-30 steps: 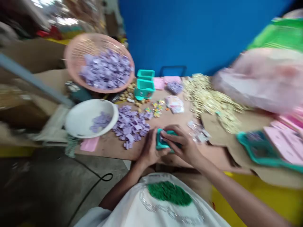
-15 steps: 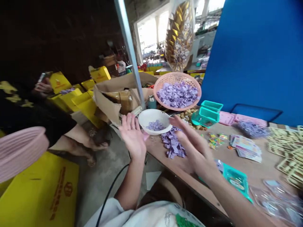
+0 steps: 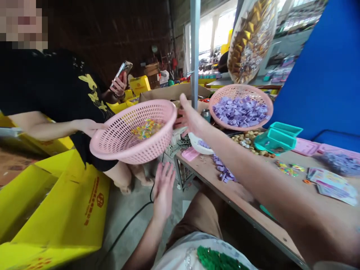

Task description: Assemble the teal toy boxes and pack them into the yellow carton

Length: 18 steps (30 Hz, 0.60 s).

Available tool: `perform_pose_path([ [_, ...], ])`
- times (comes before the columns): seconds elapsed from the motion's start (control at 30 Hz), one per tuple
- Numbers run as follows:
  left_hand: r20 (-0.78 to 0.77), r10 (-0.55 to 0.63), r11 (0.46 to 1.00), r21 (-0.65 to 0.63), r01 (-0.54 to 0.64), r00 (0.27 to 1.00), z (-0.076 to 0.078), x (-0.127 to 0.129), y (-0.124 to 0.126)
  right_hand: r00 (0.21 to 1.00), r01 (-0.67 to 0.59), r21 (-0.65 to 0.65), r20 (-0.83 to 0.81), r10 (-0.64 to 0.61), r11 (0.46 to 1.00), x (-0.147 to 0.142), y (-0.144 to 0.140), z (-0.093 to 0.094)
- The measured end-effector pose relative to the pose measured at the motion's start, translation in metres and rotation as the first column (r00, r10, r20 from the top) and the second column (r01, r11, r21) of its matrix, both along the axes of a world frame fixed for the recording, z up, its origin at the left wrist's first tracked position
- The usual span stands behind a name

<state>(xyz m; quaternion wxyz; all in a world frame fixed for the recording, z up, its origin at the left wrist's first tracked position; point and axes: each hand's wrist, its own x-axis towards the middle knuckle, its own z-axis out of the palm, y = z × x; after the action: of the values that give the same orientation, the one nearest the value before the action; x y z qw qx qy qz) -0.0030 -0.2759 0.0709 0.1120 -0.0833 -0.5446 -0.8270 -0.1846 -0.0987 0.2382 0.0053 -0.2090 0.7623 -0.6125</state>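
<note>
A pink plastic basket [image 3: 152,150] with small colourful pieces [image 3: 147,128] inside is held at its far-left rim by another person's hand [image 3: 90,126]. My left hand [image 3: 164,189] is open, fingers spread, just below the basket's near right side and apart from it. My right hand [image 3: 192,119] reaches across to the basket's right rim with its fingers apart; whether a fingertip touches the rim I cannot tell. Behind my right forearm, a white bowl [image 3: 197,142] with purple pieces is partly hidden on the table.
A second pink basket [image 3: 270,108] of purple pieces stands on the table [image 3: 205,170], near teal bins [image 3: 277,140]. Loose purple pieces [image 3: 222,170] lie by the bowl. A metal post [image 3: 194,56] rises behind. Yellow boxes [image 3: 62,210] and a dark cable [image 3: 128,223] are at left.
My view has turned left. The other person's basket has come in from the left, up to my hands. Both hands have moved from beside the white bowl toward that basket.
</note>
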Motion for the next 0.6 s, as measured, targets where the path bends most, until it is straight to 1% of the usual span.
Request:
perform_pose_path([
  [0.03, -0.006, 0.016, 0.998, 0.061, -0.016, 1.000, 0.011, -0.004, -0.002, 0.994, -0.031, -0.018, 0.104, 0.032, 0.999, -0.003, 0.011, 0.009],
  [0.07, -0.008, 0.019, 0.994, 0.111, -0.018, 1.000, 0.020, -0.005, -0.002, 0.984, -0.035, 0.011, 0.175, 0.033, 0.999, -0.002, 0.023, 0.017],
  [0.1, -0.007, 0.012, 0.989, 0.145, -0.010, 1.000, 0.029, -0.005, 0.000, 0.975, -0.003, 0.072, 0.223, -0.013, 0.997, 0.002, 0.036, 0.022],
  [0.13, -0.004, -0.007, 0.987, 0.163, 0.008, 1.000, 0.035, -0.003, 0.003, 0.967, 0.059, 0.147, 0.237, -0.093, 0.987, 0.008, 0.049, 0.025],
  [0.17, -0.003, -0.035, 0.985, 0.169, 0.035, 0.999, 0.039, 0.000, 0.007, 0.959, 0.144, 0.216, 0.211, -0.190, 0.966, 0.016, 0.063, 0.026],
  [0.2, -0.003, -0.078, 0.984, 0.161, 0.077, 0.997, 0.042, 0.004, 0.011, 0.946, 0.241, 0.263, 0.150, -0.287, 0.934, 0.026, 0.078, 0.026],
  [0.27, -0.003, -0.205, 0.970, 0.131, 0.203, 0.979, 0.042, 0.012, 0.019, 0.894, 0.434, 0.285, -0.022, -0.447, 0.854, 0.046, 0.113, 0.023],
  [0.33, -0.004, -0.350, 0.929, 0.125, 0.347, 0.937, 0.039, 0.015, 0.029, 0.815, 0.580, 0.249, -0.176, -0.552, 0.776, 0.071, 0.153, 0.018],
  [0.4, 0.024, -0.451, 0.882, 0.163, 0.442, 0.892, 0.037, 0.010, 0.044, 0.721, 0.692, 0.233, -0.259, -0.642, 0.683, 0.100, 0.194, 0.012],
  [0.47, 0.115, -0.510, 0.852, 0.208, 0.481, 0.852, 0.038, -0.001, 0.065, 0.628, 0.778, 0.262, -0.290, -0.722, 0.571, 0.134, 0.227, 0.004],
  [0.53, 0.254, -0.552, 0.832, 0.226, 0.507, 0.794, 0.043, -0.014, 0.093, 0.531, 0.842, 0.314, -0.340, -0.776, 0.439, 0.167, 0.249, -0.005],
  [0.57, 0.315, -0.559, 0.829, 0.231, 0.509, 0.767, 0.046, -0.019, 0.108, 0.478, 0.873, 0.320, -0.407, -0.778, 0.369, 0.181, 0.256, -0.009],
  [0.6, 0.359, -0.558, 0.829, 0.233, 0.508, 0.748, 0.049, -0.023, 0.124, 0.438, 0.895, 0.318, -0.499, -0.747, 0.312, 0.193, 0.261, -0.012],
])
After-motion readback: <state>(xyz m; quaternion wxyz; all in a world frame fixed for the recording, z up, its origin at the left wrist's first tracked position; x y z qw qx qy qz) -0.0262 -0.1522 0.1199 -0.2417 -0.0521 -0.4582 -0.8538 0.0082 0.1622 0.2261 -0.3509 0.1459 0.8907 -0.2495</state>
